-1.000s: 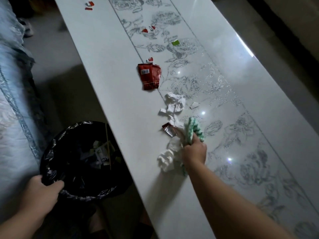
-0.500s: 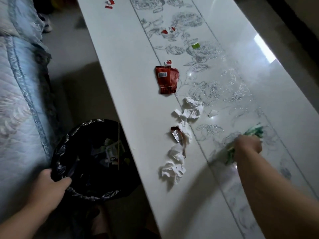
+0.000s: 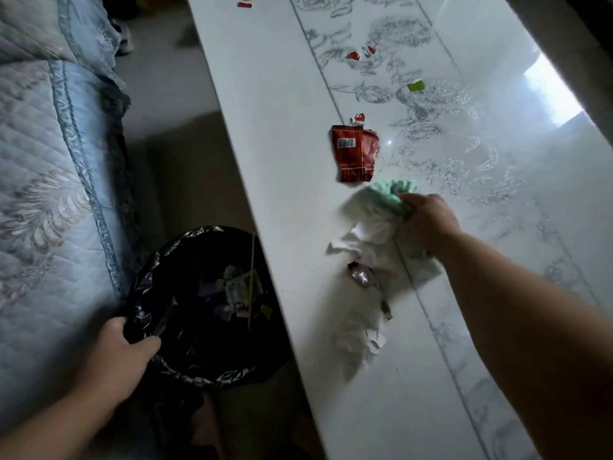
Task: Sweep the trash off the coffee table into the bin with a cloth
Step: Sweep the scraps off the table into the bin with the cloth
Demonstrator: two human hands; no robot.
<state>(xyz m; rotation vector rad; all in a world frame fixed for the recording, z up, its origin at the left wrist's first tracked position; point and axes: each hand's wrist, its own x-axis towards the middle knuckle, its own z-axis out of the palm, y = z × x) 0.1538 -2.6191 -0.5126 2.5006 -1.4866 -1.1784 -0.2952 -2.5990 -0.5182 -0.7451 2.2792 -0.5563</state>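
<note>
Bare strip of coffee table is running open along the bin-side edge, from the far end down to the near end, so nothing is blocking the drop into the bin sitting just below that edge. Crumpled tissues and a foil scrap are lying mid-table, the red wrapper just beyond. Left hand is occupying the bin's near rim, sofa crowding its outer side.
</note>
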